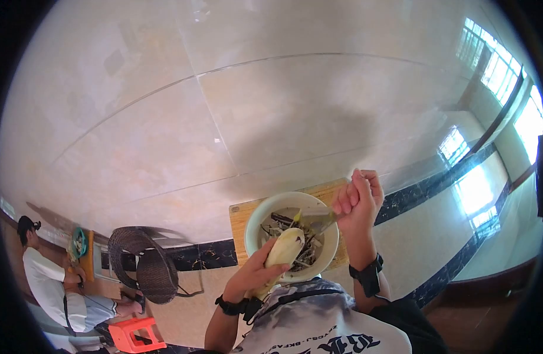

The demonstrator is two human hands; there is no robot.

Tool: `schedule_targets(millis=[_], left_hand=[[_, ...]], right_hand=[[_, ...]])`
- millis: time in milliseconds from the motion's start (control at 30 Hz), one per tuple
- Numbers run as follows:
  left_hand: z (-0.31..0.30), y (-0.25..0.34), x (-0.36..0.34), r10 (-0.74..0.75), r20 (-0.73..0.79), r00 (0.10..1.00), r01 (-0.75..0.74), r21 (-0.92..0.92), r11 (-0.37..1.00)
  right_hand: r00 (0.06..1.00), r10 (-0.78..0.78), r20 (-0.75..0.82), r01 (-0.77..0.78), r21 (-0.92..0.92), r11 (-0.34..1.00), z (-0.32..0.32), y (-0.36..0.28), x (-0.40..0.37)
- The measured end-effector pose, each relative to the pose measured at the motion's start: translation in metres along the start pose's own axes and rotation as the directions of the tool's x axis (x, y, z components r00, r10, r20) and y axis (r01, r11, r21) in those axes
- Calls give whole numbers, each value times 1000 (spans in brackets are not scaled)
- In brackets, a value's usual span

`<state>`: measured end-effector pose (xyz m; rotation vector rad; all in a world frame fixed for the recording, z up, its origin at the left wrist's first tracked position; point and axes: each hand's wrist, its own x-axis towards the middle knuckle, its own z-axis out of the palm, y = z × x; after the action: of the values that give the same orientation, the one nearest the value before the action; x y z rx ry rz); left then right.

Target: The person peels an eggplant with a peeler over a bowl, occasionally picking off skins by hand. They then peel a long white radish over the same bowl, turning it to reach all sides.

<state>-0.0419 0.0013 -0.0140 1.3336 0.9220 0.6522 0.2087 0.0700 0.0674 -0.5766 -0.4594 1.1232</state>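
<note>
My left hand is wrapped round a pale, peeled long vegetable, which looks like an eggplant with a small dark spot near its upper end. It is tilted over the near left side of a white bowl. Dark and pale peel strips lie inside the bowl. On the right, my right hand is raised by the rim, fingers closed on a knife. Its blurred greyish blade points left over the bowl, and the handle is mostly hidden in the fingers.
The bowl stands on a wooden stool or small table against a tiled wall. A dark wicker chair is to the left. Farther left, another person sits by a small table with a green basin. A red plastic stool is nearby.
</note>
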Motion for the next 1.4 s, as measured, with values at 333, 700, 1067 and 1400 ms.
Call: schedule_targets(millis=[333, 700, 1067, 1400], left_hand=[[4, -1, 10, 49, 42, 998, -40, -208, 977], [1, 12, -12, 24, 200, 979, 0, -116, 993], [-2, 2, 5, -8, 0, 1000, 8, -149, 989], [3, 19, 6, 13, -40, 999, -10, 56, 998]], right_hand=[[996, 43, 75, -40, -39, 998, 18, 9, -38], [970, -243, -4, 238, -199, 951, 11, 26, -1], [999, -42, -20, 42, 13, 999, 18, -9, -13], [996, -11, -89, -3, -157, 988, 26, 15, -29]])
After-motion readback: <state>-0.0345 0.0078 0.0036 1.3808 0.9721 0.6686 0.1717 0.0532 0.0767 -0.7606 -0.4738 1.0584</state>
